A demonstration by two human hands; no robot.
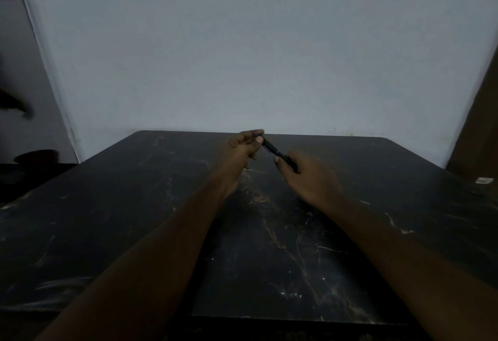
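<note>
Your left hand (244,146) and right hand (304,173) each pinch an end of the pen (272,149), held above the table (107,206); it looks light, stiff, likely slick, so grip the barrel near each end

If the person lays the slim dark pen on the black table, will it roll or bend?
The slim dark pen runs straight between left hand and right hand, so probably stiff. Two pinches carry it, so likely light. Its round-looking barrel may roll on the black marbled table.
</note>
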